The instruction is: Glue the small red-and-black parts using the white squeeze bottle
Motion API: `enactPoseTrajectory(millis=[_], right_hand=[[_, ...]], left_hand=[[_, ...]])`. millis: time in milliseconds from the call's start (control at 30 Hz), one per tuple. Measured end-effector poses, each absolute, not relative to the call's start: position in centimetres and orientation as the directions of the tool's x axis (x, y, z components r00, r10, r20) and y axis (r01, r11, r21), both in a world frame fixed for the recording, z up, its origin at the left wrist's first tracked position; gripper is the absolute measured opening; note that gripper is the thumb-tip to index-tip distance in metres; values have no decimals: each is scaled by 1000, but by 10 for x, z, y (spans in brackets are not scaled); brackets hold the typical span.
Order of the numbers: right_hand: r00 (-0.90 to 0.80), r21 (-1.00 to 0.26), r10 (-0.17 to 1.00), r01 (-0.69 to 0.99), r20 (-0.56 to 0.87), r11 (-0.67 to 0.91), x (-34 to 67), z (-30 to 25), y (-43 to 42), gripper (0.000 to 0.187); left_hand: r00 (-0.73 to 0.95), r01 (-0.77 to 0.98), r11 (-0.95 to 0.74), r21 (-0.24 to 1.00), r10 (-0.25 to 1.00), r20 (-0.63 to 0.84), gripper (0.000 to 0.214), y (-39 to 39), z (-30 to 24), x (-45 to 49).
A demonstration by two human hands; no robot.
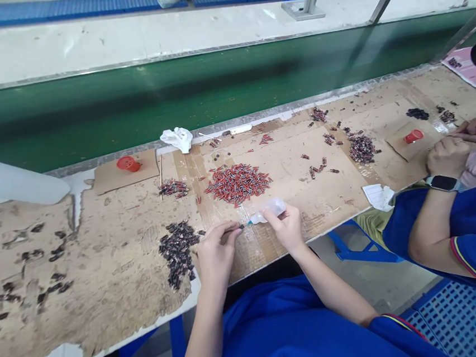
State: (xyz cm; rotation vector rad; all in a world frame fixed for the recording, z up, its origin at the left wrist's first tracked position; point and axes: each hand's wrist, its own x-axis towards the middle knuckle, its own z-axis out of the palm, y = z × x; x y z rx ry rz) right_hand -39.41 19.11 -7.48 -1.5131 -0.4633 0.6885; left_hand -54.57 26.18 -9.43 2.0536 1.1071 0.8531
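Observation:
My left hand [216, 249] is pinched shut on a small dark part at its fingertips, near the front edge of the cardboard-covered bench [116, 269]. My right hand [285, 225] is closed round a small clear squeeze bottle [268, 210]; its blue tip points left and nearly meets the part. A heap of small red parts [238, 182] lies just beyond my hands. A heap of dark parts [178, 250] lies left of my left hand.
A co-worker in blue sits at the right, a watch on the wrist [444, 183], hands working by a red cap [413, 136]. Another red cap [127, 163], a crumpled white cloth [178, 138] and a green conveyor belt [213, 91] lie beyond.

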Motion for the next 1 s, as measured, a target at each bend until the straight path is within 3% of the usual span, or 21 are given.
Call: enactPoseTrajectory(millis=[133, 233, 367, 433, 500, 600, 700, 900, 1000], right_hand=[[821, -990, 554, -91, -135, -107, -365, -74, 177, 39], [864, -953, 496, 72, -89, -295, -337, -69, 164, 61], [852, -675, 501, 459, 150, -577, -323, -58, 160, 58], [780, -571, 538, 611, 319, -548, -328, -55, 166, 46], [675, -532, 625, 721, 392, -445, -335, -54, 178, 26], [516, -518, 774, 805, 367, -291, -345, -58, 201, 15], [437, -500, 848, 829, 299, -250, -348, -66, 220, 7], [365, -503, 895, 841, 257, -198, -345, -69, 232, 14], [396, -609, 882, 774, 254, -172, -348, -64, 227, 11]], left_hand=[[461, 466, -531, 708, 829, 318, 15, 266, -100, -548], [470, 504, -549, 667, 822, 321, 19, 268, -102, -548], [472, 475, -512, 716, 835, 284, 20, 268, -99, -548], [441, 421, -451, 787, 860, 257, 18, 266, -96, -547], [368, 340, -331, 880, 908, 199, 18, 261, -91, -545], [258, 144, -66, 987, 966, 27, 21, 254, -80, -542], [208, -17, 114, 993, 972, -108, 24, 249, -71, -539], [121, -44, 156, 987, 981, -150, 24, 248, -71, -540], [77, -12, 139, 990, 987, -138, 24, 249, -73, -542]])
